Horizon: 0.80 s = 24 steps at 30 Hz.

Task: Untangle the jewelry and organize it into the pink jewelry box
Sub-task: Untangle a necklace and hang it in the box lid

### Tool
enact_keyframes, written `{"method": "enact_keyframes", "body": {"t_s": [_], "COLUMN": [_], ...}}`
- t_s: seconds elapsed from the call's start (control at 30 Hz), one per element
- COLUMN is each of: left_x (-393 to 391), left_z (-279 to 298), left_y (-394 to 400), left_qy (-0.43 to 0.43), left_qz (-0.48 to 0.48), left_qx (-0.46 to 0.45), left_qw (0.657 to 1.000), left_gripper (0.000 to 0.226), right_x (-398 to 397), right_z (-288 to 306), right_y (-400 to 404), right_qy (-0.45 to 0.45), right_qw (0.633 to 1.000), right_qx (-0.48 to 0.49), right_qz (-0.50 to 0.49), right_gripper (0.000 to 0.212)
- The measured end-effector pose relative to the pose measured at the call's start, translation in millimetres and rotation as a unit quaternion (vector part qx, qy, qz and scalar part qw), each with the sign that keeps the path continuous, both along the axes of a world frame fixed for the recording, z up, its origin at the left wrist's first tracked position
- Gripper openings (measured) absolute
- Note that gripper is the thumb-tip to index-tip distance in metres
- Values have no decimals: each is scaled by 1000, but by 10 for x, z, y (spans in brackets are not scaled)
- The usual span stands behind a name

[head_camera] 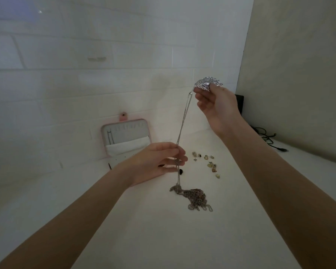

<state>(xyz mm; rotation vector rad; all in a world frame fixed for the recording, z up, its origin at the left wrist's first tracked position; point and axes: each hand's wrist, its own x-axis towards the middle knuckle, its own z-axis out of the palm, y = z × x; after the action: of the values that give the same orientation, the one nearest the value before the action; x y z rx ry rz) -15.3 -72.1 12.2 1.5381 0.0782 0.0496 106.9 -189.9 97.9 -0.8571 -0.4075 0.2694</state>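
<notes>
Right hand (214, 105) grips pendant (208, 84); left hand (159, 162) pinches chain (183, 121) below.

occl: jewelry box (124, 133) base behind left hand (157, 162) | small pieces (208, 162) too tiny to ID

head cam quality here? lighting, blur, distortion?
Head view: dim, flat light with soft shadows; glare on the silver leaf pendant in the right hand; wide-angle bending of the wall lines; thin chain faint; small earrings and the chain tangle too soft for detail.
</notes>
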Motion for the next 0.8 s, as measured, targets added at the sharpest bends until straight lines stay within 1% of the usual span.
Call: {"method": "enact_keyframes", "body": {"t_s": [0.1, 0.2, 0.27, 0.3, 0.37, 0.4, 0.43, 0.5, 0.57, 0.6, 0.67, 0.73, 0.8], "left_x": [-50, -52, -37, -31, -17, -14, -10, 9, 36, 50, 77, 101, 138], "left_z": [-48, -104, -147, -168, -198, -205, -206, -194, -179, -170, -154, -135, -119], "left_y": [50, 78, 89, 93, 103, 105, 103, 100, 91, 80, 53, 20, -10], "left_qy": [29, 71, 90, 93, 92, 91, 90, 87, 82, 78, 70, 62, 56], "left_qz": [-11, -2, 14, 24, 42, 49, 54, 60, 63, 64, 63, 57, 53], "left_qx": [16, 9, -2, -7, -8, 0, 9, 26, 32, 31, 26, 22, 23], "left_qw": [999, 997, 996, 995, 995, 995, 994, 994, 994, 994, 995, 996, 997], "left_gripper": [15, 16, 17, 17, 17, 17, 17, 15, 14, 14, 13, 13, 14], "right_x": [52, 93, 125, 140, 170, 183, 184, 174, 164, 161, 174, 193, 216], "right_z": [-81, -168, -238, -285, -404, -467, -520, -614, -712, -765, -893, -1033, -1163], "right_y": [-46, -116, -177, -211, -285, -319, -353, -406, -433, -437, -434, -442, -465], "right_qy": [23, 37, 23, 0, -67, -96, -115, -144, -184, -204, -225, -230, -221], "right_qw": [999, 997, 991, 983, 947, 925, 905, 858, 788, 757, 716, 686, 671], "right_qx": [-9, -35, -92, -143, -270, -330, -383, -487, -587, -620, -660, -689, -704], "right_qz": [-23, -53, -91, -118, -161, -163, -146, -76, -13, 5, 29, 53, 72], "right_gripper": [32, 30, 27, 23, 14, 12, 13, 12, 14, 15, 16, 14, 12]}}
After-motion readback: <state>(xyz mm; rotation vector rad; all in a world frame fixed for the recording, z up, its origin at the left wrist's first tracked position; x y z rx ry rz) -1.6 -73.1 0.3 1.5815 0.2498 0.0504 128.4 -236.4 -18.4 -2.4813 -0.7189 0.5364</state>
